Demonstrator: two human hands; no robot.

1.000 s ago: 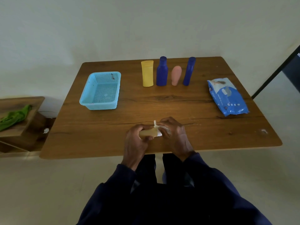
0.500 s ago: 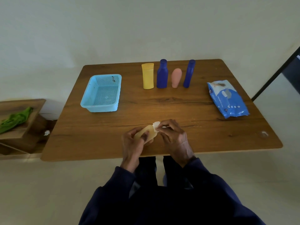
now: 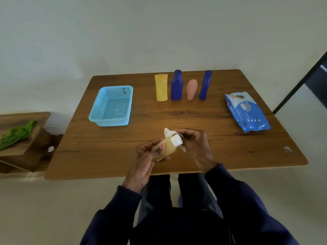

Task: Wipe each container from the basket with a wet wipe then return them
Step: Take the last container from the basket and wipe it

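At the middle of the near edge of the table (image 3: pixel 109 152) I see the left hand (image 3: pixel 146 157) with its fingers curled round the body of a small tan bottle (image 3: pixel 165 148) with a white cap. The right hand (image 3: pixel 196 145) pinches the white wet wipe (image 3: pixel 170 133) against the cap end. The blue basket (image 3: pixel 111 121) stands toward the far left corner; along the far edge a yellow container (image 3: pixel 161 87), a wide blue bottle (image 3: pixel 176 86), a pink container (image 3: pixel 191 89) and a slim blue bottle (image 3: pixel 205 85) stand upright in a row, and the blue pack of wipes (image 3: pixel 247 112) lies near the right edge.
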